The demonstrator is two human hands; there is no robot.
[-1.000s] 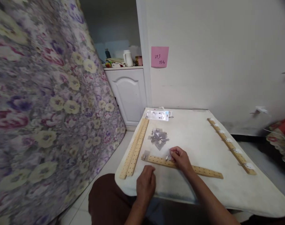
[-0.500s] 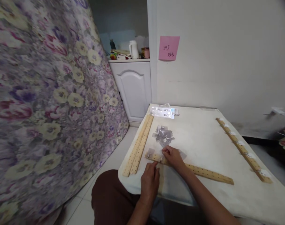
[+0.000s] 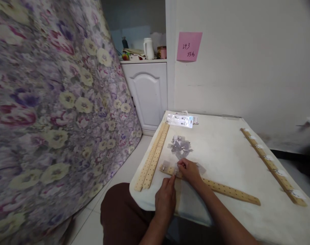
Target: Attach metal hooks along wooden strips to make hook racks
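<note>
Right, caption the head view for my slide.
Left hand and right hand close together at a perforated wooden strip, translucent packets heaped beyond.

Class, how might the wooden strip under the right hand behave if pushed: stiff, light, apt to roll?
The wooden strip is probably stiff, looking board-like; perhaps light, being slim and apparently perforated; unlikely to roll, lying flat.

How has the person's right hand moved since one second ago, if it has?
Yes: judged against the pile of small packets, the right hand has shifted left.
</note>
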